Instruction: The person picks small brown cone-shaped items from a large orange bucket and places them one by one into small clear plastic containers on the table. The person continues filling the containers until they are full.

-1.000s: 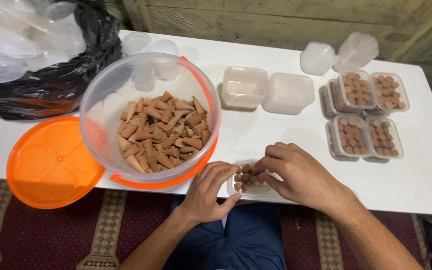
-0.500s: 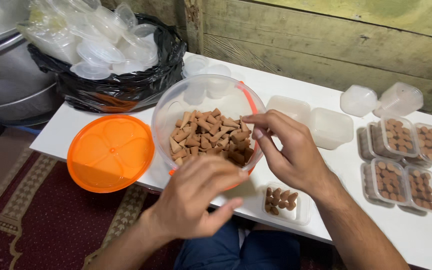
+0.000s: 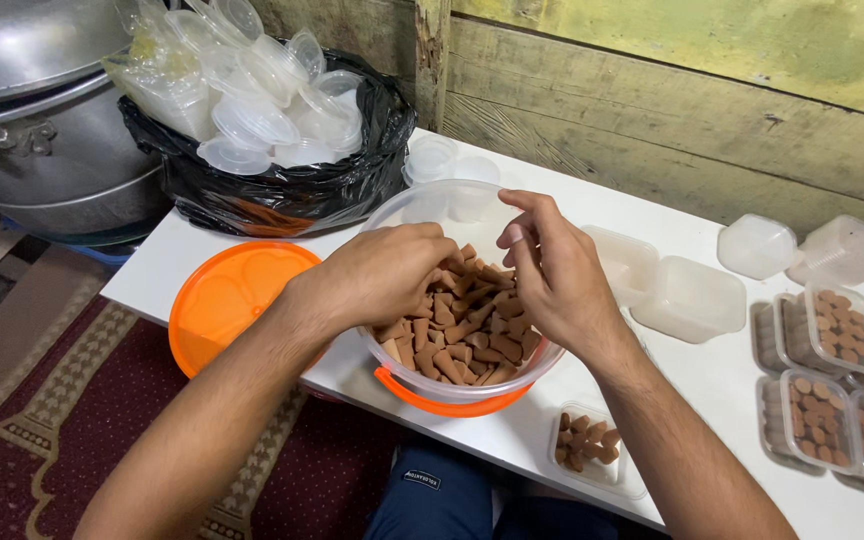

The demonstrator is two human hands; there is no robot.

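Observation:
A large clear plastic tub (image 3: 422,206) with an orange rim holds many small brown cone-shaped pieces (image 3: 472,340). Both my hands are inside it. My left hand (image 3: 387,275) is curled down onto the pieces at the tub's left side; whether it grips any is hidden. My right hand (image 3: 552,275) hovers over the pile on the right with fingers bent and apart. A small clear box (image 3: 592,448), partly filled with the same brown pieces, sits at the table's near edge just right of the tub.
The tub's orange lid (image 3: 227,300) lies left on the white table (image 3: 712,380). Empty clear boxes (image 3: 687,297) stand behind, filled closed boxes (image 3: 832,375) at right. A black bag (image 3: 282,195) of clear containers and a metal pot (image 3: 42,120) sit far left.
Both hands left the small box at the near edge and went into the big tub. The view swung left, bringing the bag and pot into sight.

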